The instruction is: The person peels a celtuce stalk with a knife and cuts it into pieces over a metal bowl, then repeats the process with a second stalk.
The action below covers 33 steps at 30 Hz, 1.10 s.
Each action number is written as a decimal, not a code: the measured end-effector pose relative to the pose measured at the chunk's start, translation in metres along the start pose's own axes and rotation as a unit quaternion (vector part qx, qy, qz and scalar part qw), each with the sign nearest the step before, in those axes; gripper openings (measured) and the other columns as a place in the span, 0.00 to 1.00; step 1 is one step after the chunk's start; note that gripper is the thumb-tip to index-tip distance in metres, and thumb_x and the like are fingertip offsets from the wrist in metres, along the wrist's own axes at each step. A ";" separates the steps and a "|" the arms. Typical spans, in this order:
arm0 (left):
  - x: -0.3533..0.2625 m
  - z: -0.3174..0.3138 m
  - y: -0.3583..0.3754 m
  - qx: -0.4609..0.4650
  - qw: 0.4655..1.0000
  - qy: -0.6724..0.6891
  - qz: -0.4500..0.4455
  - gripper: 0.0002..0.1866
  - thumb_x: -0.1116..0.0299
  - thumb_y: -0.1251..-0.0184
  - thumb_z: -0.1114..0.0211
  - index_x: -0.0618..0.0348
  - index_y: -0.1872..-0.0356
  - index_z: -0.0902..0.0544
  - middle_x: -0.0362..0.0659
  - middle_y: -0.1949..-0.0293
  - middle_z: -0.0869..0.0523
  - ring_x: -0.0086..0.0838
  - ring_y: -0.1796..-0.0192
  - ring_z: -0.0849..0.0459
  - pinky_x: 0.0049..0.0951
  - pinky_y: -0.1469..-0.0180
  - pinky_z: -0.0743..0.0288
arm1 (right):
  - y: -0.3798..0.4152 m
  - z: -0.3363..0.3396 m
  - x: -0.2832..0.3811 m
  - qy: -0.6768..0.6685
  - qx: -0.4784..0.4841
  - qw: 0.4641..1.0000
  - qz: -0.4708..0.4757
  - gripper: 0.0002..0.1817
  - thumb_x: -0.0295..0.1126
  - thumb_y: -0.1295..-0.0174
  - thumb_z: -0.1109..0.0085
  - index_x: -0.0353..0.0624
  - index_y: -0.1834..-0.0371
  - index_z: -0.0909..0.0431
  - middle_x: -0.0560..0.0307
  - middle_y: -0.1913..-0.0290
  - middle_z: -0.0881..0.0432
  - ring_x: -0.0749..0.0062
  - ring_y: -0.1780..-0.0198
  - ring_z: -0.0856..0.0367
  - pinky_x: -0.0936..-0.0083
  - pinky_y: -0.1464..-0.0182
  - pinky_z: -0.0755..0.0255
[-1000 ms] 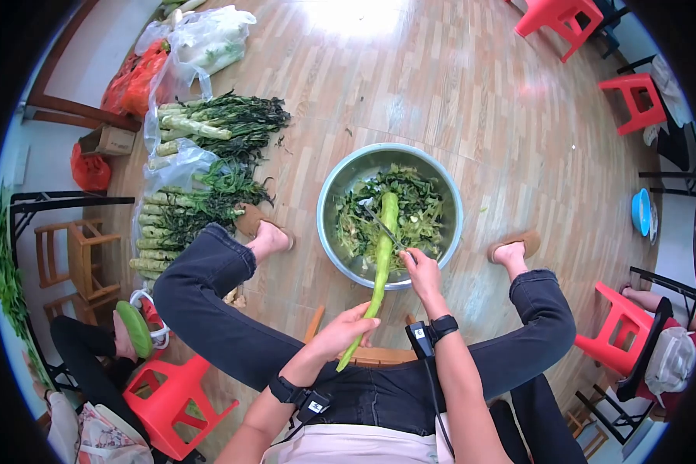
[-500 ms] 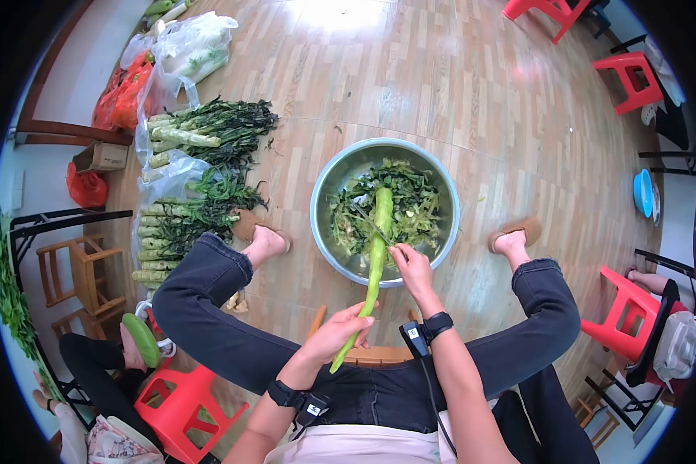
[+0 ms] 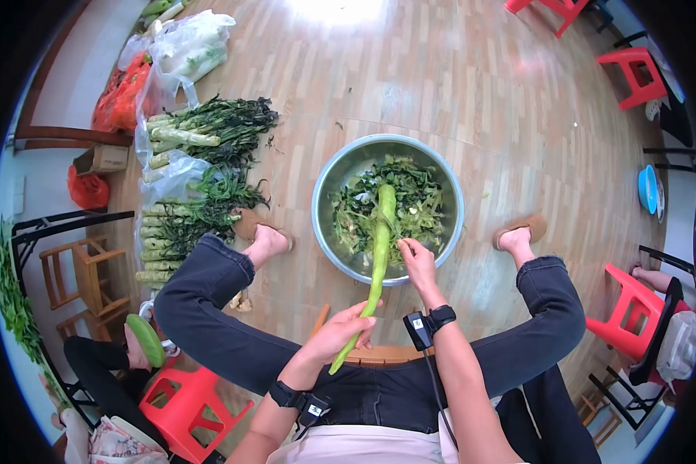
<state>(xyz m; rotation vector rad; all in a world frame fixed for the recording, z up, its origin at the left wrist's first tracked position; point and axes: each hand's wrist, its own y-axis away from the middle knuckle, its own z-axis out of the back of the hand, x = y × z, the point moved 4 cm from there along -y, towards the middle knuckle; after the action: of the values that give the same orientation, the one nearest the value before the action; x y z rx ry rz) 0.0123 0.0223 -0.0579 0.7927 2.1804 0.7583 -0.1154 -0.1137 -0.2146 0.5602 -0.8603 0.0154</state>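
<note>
My left hand [image 3: 346, 331] is wrapped round the thin lower end of a long, pale green celtuce stem [image 3: 381, 255]. The stem's thick far end lies over a metal basin [image 3: 317, 224], which holds dark leaves and pale green peelings [image 3: 417, 203]. Beside the stem, over the basin's near rim, my right hand [image 3: 417, 263] is closed with fingers pinched on a thin dark-bladed tool [image 3: 395, 230]. Its blade is hard to make out against the stem and peelings.
Several leafy celtuce stems [image 3: 170, 224] lie on the floor at left, near plastic bags [image 3: 197, 46]. Red stools [image 3: 189, 406] stand at lower left and along the right side. Another person's leg [image 3: 93, 363] shows at lower left.
My right hand has shifted slightly right and toward the near rim, away from the stem; the blade no longer crosses it so plainly. My left hand keeps its hold on the celtuce.
</note>
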 end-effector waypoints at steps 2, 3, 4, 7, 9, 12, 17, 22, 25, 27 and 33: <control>-0.005 0.000 0.001 -0.002 1.000 0.004 -0.001 0.24 0.68 0.31 0.53 0.64 0.35 0.41 0.32 0.81 0.34 0.15 0.79 0.34 0.23 0.66 0.28 | 0.005 0.000 0.002 -0.018 0.000 1.000 0.009 0.16 0.48 0.40 0.45 0.48 0.60 0.19 0.54 0.79 0.22 0.64 0.76 0.21 0.72 0.72 0.32; -0.006 0.001 0.001 0.000 1.000 0.002 0.000 0.24 0.68 0.31 0.53 0.64 0.35 0.41 0.32 0.81 0.34 0.15 0.79 0.34 0.23 0.66 0.28 | 0.009 -0.002 0.003 -0.027 0.004 0.999 0.019 0.16 0.47 0.41 0.44 0.48 0.60 0.19 0.54 0.79 0.21 0.64 0.75 0.21 0.72 0.72 0.32; -0.006 0.001 0.001 0.002 1.000 0.008 0.000 0.24 0.68 0.31 0.53 0.64 0.35 0.41 0.32 0.81 0.34 0.15 0.79 0.34 0.23 0.66 0.28 | 0.013 -0.003 0.004 -0.037 0.009 0.999 0.028 0.16 0.47 0.41 0.44 0.48 0.60 0.19 0.54 0.79 0.21 0.65 0.75 0.21 0.72 0.72 0.31; -0.007 0.001 -0.001 0.008 1.000 0.012 -0.002 0.25 0.68 0.31 0.53 0.65 0.35 0.42 0.33 0.81 0.34 0.15 0.79 0.34 0.23 0.65 0.28 | 0.017 -0.002 0.006 -0.045 0.006 0.999 0.021 0.17 0.47 0.41 0.44 0.47 0.60 0.19 0.54 0.78 0.21 0.63 0.74 0.20 0.72 0.71 0.31; -0.005 0.000 0.001 0.009 1.000 0.014 -0.002 0.25 0.68 0.30 0.53 0.65 0.35 0.42 0.33 0.81 0.34 0.15 0.79 0.34 0.23 0.65 0.28 | 0.019 -0.002 0.009 -0.050 0.006 0.999 0.020 0.17 0.48 0.41 0.44 0.47 0.60 0.19 0.54 0.78 0.20 0.63 0.74 0.20 0.71 0.71 0.31; -0.007 -0.001 0.000 0.002 1.000 0.011 -0.003 0.24 0.68 0.30 0.53 0.64 0.35 0.42 0.32 0.81 0.35 0.15 0.79 0.34 0.23 0.65 0.28 | 0.016 -0.001 0.013 -0.014 0.015 1.000 0.000 0.17 0.48 0.41 0.45 0.48 0.60 0.19 0.54 0.78 0.20 0.61 0.73 0.19 0.70 0.71 0.31; -0.008 -0.001 0.001 0.002 1.000 0.020 -0.004 0.25 0.67 0.30 0.53 0.63 0.35 0.41 0.32 0.81 0.35 0.15 0.78 0.34 0.23 0.65 0.28 | 0.009 -0.006 0.008 -0.003 -0.008 1.000 0.023 0.17 0.49 0.41 0.46 0.49 0.61 0.20 0.52 0.78 0.20 0.56 0.73 0.19 0.67 0.71 0.30; -0.013 -0.002 0.001 0.007 1.000 0.024 -0.010 0.24 0.68 0.30 0.53 0.63 0.34 0.41 0.32 0.81 0.35 0.15 0.78 0.34 0.23 0.65 0.28 | 0.003 -0.008 0.013 0.019 -0.025 1.000 0.003 0.18 0.51 0.42 0.45 0.50 0.61 0.20 0.52 0.79 0.20 0.54 0.73 0.20 0.66 0.71 0.30; -0.009 -0.003 -0.001 0.009 0.999 0.029 -0.008 0.24 0.68 0.30 0.53 0.63 0.35 0.41 0.32 0.81 0.35 0.15 0.78 0.34 0.22 0.65 0.28 | -0.003 -0.010 0.011 0.021 -0.029 0.999 -0.010 0.18 0.52 0.42 0.45 0.50 0.62 0.19 0.52 0.78 0.20 0.54 0.73 0.20 0.66 0.71 0.30; -0.006 -0.002 -0.001 0.010 0.999 0.038 -0.007 0.24 0.68 0.30 0.53 0.63 0.35 0.41 0.32 0.81 0.35 0.15 0.78 0.34 0.23 0.65 0.28 | -0.005 -0.011 0.007 0.020 -0.027 0.999 -0.005 0.18 0.52 0.42 0.46 0.50 0.62 0.19 0.52 0.78 0.20 0.55 0.72 0.19 0.66 0.71 0.30; -0.006 -0.004 0.000 0.007 1.000 0.020 0.000 0.25 0.68 0.31 0.52 0.63 0.34 0.41 0.32 0.82 0.35 0.15 0.78 0.34 0.23 0.65 0.28 | -0.016 -0.014 -0.013 0.028 -0.035 0.997 -0.061 0.19 0.53 0.42 0.46 0.50 0.61 0.19 0.51 0.77 0.20 0.55 0.71 0.20 0.66 0.69 0.30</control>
<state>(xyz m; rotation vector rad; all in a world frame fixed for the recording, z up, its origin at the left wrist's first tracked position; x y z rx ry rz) 0.0128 0.0166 -0.0525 0.7922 2.2238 0.7651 -0.1108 -0.1178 -0.2383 0.5444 -0.7684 -0.1097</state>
